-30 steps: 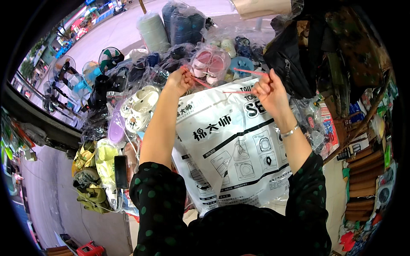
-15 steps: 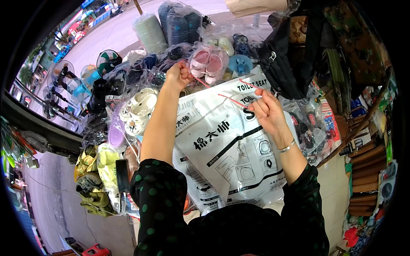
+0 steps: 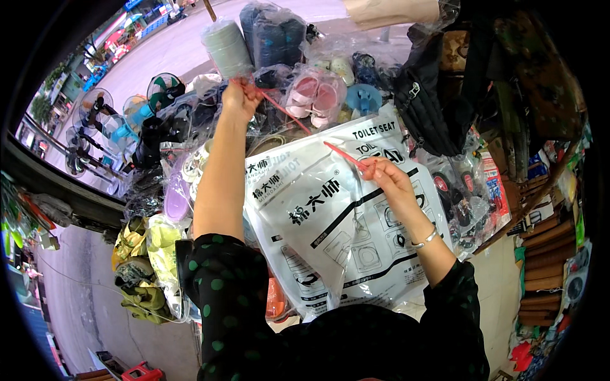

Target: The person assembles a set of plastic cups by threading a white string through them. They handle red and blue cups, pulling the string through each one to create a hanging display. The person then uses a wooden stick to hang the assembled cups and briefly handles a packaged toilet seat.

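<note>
A white plastic bag (image 3: 381, 292) with black print and drawings of toilet seats lies in front of me. Up and to the left of it, my left hand (image 3: 241, 101) is closed on a thin red cord (image 3: 286, 109), drawn out in a slanting line to the bag's top edge. My right hand (image 3: 386, 181), with a bracelet at the wrist, is over the bag's upper right part. Its fingers pinch another stretch of red cord, which runs up and left toward the same edge. Whether the two stretches join there I cannot tell.
Behind the bag stand pink clogs (image 3: 316, 98) in clear plastic, a blue round item (image 3: 363, 97) and a pale wrapped roll (image 3: 227, 47). Purple slippers (image 3: 176, 198) lie at left, a black bag (image 3: 426, 95) hangs at right. Several fans (image 3: 95, 108) stand far left.
My left hand has moved left and away from me, drawing out more red cord. My right hand has come slightly nearer and to the left. The bag has shifted a little.
</note>
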Available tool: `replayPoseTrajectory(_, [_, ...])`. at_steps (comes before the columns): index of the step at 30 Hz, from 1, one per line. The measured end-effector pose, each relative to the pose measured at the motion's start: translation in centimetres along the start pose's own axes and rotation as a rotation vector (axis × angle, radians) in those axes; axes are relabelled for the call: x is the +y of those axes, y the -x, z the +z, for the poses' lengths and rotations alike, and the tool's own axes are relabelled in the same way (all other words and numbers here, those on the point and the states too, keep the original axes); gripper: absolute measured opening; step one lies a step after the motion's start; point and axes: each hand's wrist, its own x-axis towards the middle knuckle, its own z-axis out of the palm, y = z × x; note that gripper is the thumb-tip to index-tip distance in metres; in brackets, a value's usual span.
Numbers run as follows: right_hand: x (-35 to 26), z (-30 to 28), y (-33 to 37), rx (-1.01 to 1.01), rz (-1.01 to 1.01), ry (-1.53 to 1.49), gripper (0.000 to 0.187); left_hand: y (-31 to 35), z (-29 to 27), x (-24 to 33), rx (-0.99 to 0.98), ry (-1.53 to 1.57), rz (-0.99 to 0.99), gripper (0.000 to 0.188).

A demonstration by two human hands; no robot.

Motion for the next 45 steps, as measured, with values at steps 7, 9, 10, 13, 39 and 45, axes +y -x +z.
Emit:
replayPoseTrajectory(7, [-0.4, 3.4, 0.1, -0.132, -0.157, 0.482, 0.037, 0.4, 1.5, 7.7, -0.133, 0.029, 0.242, 0.035])
replayPoseTrajectory(9, [-0.3, 4.4, 0.5, -0.369, -0.34, 0.942, 0.053, 1.0, 1.1, 9.8, -0.249, 0.01, 0.283, 0.036])
replayPoseTrajectory(10, [-0.1, 5.1, 0.9, -0.366, -0.334, 0.942, 0.053, 1.6, 1.4, 9.9, -0.193, 0.019, 0.323, 0.035])
replayPoseTrajectory(13, [1.5, 6.5, 1.5, -0.445, -0.366, 1.166, 0.071, 1.5, -0.1, 13.2, -0.159, 0.19, 0.446, 0.026])
replayPoseTrajectory(39, [3.6, 7.5, -3.7, -0.212, -0.457, 0.988, 0.049, 5.5, -8.9, -0.2, -0.491, -1.463, 0.416, 0.042])
replayPoseTrajectory(45, [4.4, 5.9, -7.6, 0.097, -0.254, 1.294, 0.069, 3.2, -5.5, -5.6, -0.818, -1.597, 0.32, 0.041])
